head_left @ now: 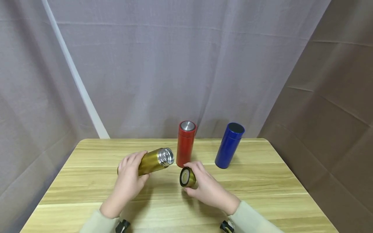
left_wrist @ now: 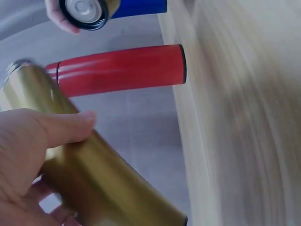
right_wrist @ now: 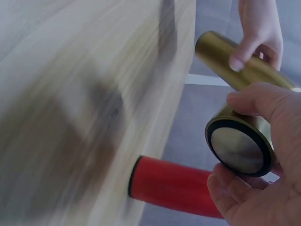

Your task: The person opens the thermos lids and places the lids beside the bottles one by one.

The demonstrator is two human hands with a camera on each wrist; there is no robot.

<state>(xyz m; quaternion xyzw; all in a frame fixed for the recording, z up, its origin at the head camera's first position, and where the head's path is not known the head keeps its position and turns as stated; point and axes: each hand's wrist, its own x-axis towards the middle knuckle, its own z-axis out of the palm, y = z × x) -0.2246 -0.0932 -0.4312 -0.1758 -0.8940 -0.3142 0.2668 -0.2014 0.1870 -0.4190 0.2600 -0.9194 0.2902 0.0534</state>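
Observation:
My left hand (head_left: 130,174) grips a gold thermos bottle (head_left: 151,161) round its body. The bottle is tilted, its uncovered steel mouth pointing right toward my other hand. Between the thumb and fingers of my right hand (head_left: 207,187) is the bottle's gold lid (head_left: 187,177). Its hollow underside, with a dark rim and pale inner disc, faces left toward the bottle; the right wrist view shows its silver top (right_wrist: 237,150). A gap separates lid and bottle mouth. Both are held above the wooden table (head_left: 163,207).
A red thermos (head_left: 185,145) with a silver-topped lid stands upright just behind the gap between my hands. Farther right stands a blue thermos (head_left: 228,147) with a black top. Grey curtains (head_left: 145,71) hang behind the table, and a brown one (head_left: 329,106) hangs at the right.

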